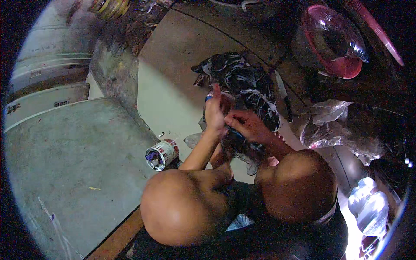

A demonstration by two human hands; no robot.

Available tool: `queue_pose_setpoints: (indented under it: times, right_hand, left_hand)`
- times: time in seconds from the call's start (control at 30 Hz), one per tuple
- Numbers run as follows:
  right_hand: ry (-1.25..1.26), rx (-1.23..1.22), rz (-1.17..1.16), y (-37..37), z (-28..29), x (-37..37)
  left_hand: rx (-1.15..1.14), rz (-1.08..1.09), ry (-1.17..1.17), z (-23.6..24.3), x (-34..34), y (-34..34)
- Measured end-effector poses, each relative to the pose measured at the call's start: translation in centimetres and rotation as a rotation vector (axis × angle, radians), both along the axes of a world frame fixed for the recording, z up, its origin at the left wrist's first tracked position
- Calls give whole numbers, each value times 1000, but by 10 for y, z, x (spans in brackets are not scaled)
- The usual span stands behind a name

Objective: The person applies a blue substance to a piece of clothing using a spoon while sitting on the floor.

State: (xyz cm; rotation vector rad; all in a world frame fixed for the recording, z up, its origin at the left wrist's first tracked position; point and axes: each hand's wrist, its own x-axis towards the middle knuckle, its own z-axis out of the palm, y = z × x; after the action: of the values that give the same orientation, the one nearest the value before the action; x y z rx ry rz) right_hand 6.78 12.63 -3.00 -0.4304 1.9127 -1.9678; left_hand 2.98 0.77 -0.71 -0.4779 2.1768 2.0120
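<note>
Over a crumpled pile of black plastic (242, 78), between the person's bare knees, my left hand (214, 112) is raised against a small object with a blue part, mostly hidden behind it; its upper finger points up. My right hand (242, 123) is just right of it, its fingers curled and pinched close to the left palm, on something too small to name. A white cylindrical can (167, 154) with a red printed label lies on its side left of my forearms, with purple material at its mouth.
A bare concrete strip (65, 164) runs along the left beside pale panels (47, 106). At upper right are a red-rimmed clear bucket (342, 69) and a long pink plastic item (381, 30). Crumpled clear plastic (329, 130) lies at right, a bright white bundle (366, 203) below it.
</note>
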Motion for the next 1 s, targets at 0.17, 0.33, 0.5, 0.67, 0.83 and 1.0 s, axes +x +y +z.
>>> queue_pose_setpoints:
  times: [0.17,0.33,0.5,0.67,0.83,1.0]
  right_hand:
    - [227,169,-263,-8,25,-4]
    - [471,250,-350,-13,20,-2]
    - [455,232,-345,-11,24,-3]
    - [412,253,-390,-4,20,-3]
    - [223,188,-372,-2,36,-7]
    - [35,139,-407,7,33,-3]
  left_hand:
    - [263,182,-157,13,-15,0]
    - [271,210,-55,10,-16,-1]
    - [62,198,70,9,-19,-7]
    - [-52,182,282,12,-18,0]
    - [397,58,499,19,-16,-20]
    - [40,-220,940,48,-22,-13]
